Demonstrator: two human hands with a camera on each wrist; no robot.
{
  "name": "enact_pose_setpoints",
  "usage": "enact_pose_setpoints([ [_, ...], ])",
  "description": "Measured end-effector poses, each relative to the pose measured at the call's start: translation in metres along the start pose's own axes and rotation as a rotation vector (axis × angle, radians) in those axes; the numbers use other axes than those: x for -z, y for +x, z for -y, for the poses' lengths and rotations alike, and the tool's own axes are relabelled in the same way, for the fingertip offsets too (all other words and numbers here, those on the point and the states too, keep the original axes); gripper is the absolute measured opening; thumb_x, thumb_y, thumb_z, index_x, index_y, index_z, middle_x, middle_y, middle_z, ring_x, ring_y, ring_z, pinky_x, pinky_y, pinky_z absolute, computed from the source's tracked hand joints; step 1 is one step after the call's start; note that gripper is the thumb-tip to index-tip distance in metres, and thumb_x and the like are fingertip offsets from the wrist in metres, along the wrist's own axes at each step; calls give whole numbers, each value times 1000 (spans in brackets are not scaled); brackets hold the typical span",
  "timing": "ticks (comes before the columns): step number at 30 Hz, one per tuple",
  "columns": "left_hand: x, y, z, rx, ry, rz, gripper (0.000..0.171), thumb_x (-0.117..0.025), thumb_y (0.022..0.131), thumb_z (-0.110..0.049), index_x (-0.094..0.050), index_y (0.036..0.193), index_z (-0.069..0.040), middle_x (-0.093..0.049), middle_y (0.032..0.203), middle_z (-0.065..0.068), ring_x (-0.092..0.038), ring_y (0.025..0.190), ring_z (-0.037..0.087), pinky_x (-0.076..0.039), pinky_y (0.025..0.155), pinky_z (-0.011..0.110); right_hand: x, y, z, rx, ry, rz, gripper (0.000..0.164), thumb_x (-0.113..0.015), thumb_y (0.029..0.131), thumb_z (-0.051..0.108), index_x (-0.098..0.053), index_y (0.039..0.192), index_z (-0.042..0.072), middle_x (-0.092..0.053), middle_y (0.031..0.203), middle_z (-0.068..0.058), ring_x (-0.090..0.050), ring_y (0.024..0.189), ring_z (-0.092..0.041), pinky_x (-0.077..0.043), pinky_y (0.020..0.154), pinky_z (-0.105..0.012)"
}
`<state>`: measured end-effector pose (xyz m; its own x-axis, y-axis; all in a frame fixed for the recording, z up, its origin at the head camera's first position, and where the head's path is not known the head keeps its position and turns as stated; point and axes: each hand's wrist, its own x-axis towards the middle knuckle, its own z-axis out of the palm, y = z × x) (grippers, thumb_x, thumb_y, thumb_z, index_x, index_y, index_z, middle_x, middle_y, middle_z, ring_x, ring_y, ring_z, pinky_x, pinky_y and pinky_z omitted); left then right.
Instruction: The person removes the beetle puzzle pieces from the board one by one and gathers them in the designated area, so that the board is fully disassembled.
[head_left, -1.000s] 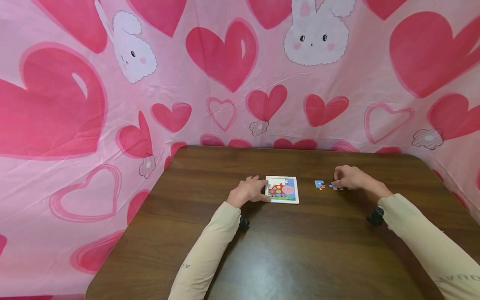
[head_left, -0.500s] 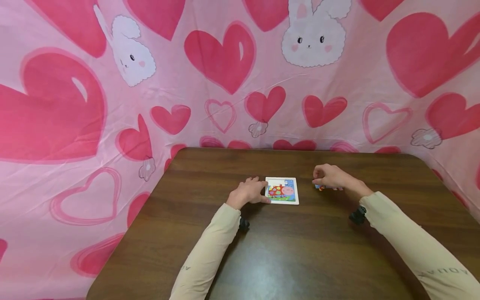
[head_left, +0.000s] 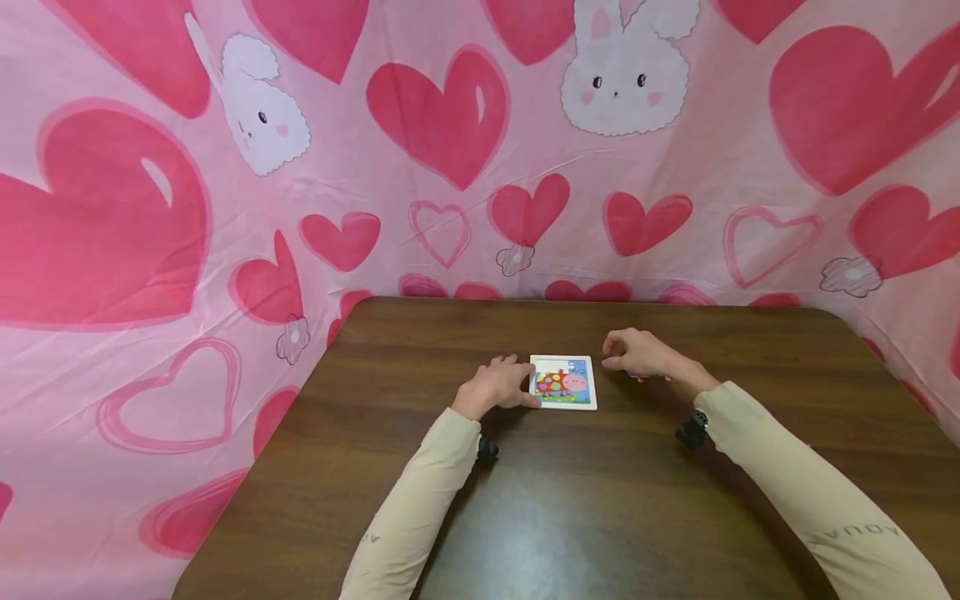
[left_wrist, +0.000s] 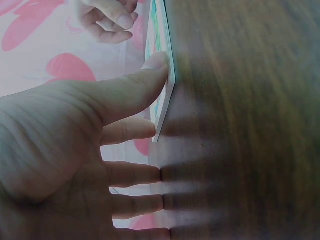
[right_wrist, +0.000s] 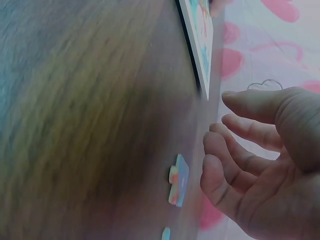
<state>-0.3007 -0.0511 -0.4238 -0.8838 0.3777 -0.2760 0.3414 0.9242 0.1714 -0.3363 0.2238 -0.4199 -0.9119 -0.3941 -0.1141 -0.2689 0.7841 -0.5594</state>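
Observation:
A white-framed jigsaw puzzle lies flat on the table, picturing a pink-faced character with a red, spotted body. A blank white patch shows at its upper left. My left hand rests at its left side, thumb on the near corner, index finger at the edge, the other fingertips down on the wood. Just right of the puzzle hovers my right hand, fingers loosely bent, thumb apart, nothing between them. Below it in the right wrist view lie a blue puzzle piece and part of a second piece.
The dark wooden table ends at a rounded back edge. Behind it hangs a pink cloth printed with hearts and rabbits. Each wrist carries a small black camera.
My right hand has come left from the loose puzzle pieces toward the puzzle, passing over them and leaving them on the table. The left hand stays in place.

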Motion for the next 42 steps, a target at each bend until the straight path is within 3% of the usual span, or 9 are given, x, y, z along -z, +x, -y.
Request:
enact_pose_setpoints([
  [7, 0, 0, -1, 5, -7, 5, 72, -65, 79, -54, -39, 141, -27, -30, 150, 7, -25, 137, 30, -25, 107, 52, -7, 4, 6, 0, 3, 20, 23, -66, 85, 21, -59, 102, 7, -61, 83, -6, -53, 57, -17, -45, 43, -31],
  [23, 1, -1, 0, 7, -20, 13, 73, -64, 79, -54, -38, 142, -26, -28, 150, 8, -23, 138, 31, -23, 108, 53, -21, 14, 15, 42, 13, 42, 26, -67, 84, 19, -61, 105, 6, -57, 73, -4, -52, 53, -15, -45, 46, -28],
  [38, 1, 0, 0, 0, -9, 14, 72, -63, 80, -55, -38, 142, -26, -29, 150, 8, -25, 137, 31, -25, 107, 53, -24, 14, 18, 27, -27, 55, 31, -68, 84, 22, -64, 111, 7, -60, 81, -5, -51, 57, -15, -45, 47, -29],
  [42, 1, 0, -1, 1, -1, 11, 72, -63, 79, -55, -39, 141, -26, -30, 150, 8, -25, 136, 31, -25, 107, 53, -25, 15, 20, 70, -75, 47, 31, -71, 82, 21, -65, 108, 5, -58, 77, -4, -49, 59, -15, -43, 50, -27],
])
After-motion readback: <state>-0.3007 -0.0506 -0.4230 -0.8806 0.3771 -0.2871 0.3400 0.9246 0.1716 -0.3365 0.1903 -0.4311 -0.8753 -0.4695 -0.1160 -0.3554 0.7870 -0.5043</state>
